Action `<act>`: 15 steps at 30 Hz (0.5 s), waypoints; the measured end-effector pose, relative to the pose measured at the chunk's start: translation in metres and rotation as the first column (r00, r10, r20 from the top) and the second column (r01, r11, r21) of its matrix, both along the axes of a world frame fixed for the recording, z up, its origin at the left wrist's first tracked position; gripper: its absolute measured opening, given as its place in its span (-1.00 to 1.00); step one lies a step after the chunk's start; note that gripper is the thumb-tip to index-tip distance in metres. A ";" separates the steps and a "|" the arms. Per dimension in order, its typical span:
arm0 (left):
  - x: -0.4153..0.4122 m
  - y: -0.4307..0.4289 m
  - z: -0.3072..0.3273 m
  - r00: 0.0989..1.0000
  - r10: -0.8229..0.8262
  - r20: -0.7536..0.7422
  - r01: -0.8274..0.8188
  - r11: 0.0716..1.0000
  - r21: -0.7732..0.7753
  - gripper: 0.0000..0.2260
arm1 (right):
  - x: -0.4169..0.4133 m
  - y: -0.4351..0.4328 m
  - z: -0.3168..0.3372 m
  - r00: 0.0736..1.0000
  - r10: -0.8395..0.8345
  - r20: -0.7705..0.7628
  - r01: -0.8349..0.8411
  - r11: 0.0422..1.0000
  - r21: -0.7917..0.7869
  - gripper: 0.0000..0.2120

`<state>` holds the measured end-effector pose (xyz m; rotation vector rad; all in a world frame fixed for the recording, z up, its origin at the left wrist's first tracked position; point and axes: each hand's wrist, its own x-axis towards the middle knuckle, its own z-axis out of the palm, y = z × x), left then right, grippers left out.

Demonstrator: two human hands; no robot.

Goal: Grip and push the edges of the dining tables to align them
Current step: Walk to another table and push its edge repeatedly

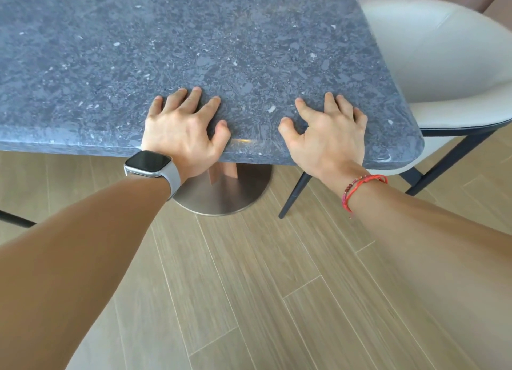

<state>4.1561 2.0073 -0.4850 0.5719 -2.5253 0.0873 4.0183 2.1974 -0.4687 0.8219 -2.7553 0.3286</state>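
Both hands — left hand [182, 128], right hand [329, 137] — overlap the dining table [194, 37] edge: fingers spread, tips on its top

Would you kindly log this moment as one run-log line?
left hand: fingers spread, pressing table at near edge | right hand: same, nearer corner | chair: at table's right side

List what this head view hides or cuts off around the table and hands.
Any second table: the tabletop runs off the top and left edges, so alignment cannot be judged.
Pedestal column: mostly hidden under the tabletop; only part of the round base shows.
Palms of the left hand and right hand: covered by the hands' backs.
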 end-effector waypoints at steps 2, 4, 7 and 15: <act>0.000 0.000 0.000 1.000 -0.007 0.009 0.007 1.000 -0.002 -0.50 | 0.000 0.001 0.001 1.000 0.000 0.008 0.000 1.000 0.005 -0.41; -0.001 0.000 0.000 1.000 -0.010 0.015 0.010 1.000 -0.002 -0.50 | 0.000 0.001 0.002 1.000 -0.002 0.011 0.002 1.000 0.007 -0.42; 0.000 0.000 0.000 1.000 -0.007 0.013 0.007 1.000 0.001 -0.49 | 0.000 0.000 0.002 1.000 0.004 0.015 -0.004 1.000 0.007 -0.43; -0.005 0.002 0.001 1.000 -0.006 0.022 0.005 1.000 0.031 -0.47 | -0.007 0.001 0.001 1.000 0.010 0.024 -0.011 1.000 0.006 -0.43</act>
